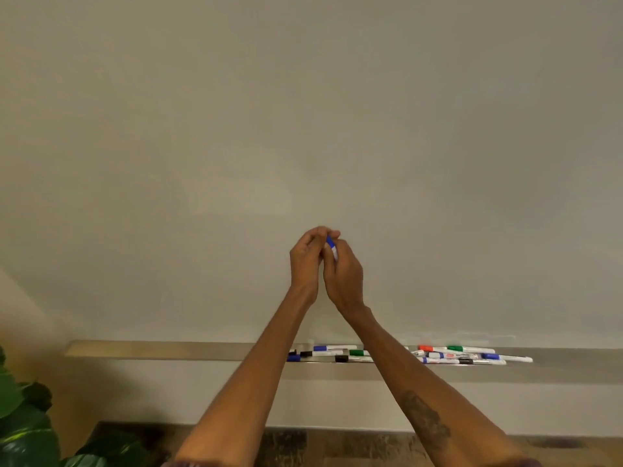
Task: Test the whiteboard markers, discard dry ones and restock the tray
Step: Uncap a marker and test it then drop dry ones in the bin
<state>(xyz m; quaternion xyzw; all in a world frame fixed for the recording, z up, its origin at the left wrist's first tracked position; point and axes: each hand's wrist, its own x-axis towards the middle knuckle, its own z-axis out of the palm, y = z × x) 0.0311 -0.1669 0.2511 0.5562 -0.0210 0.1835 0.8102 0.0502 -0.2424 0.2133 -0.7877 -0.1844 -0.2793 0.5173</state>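
Two hands raised together before a blank whiteboard (pixel 303 129). Left hand (pixel 305 261) and right hand (pixel 344 278) both curled tight around one blue-capped marker (pixel 331 246), fingertips pinching cap and barrel. Likely light, stiff and smooth; best gripped on barrel, cap pulled straight. Below, more markers (pixel 455 354) scattered along the tray (pixel 151 349).

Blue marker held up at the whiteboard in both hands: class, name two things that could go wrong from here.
1. Both hands, left hand and right hand, crowd the blue marker; its cap might slip and drop.
2. Some markers on the tray lie along its front edge; a passing arm may knock them off.
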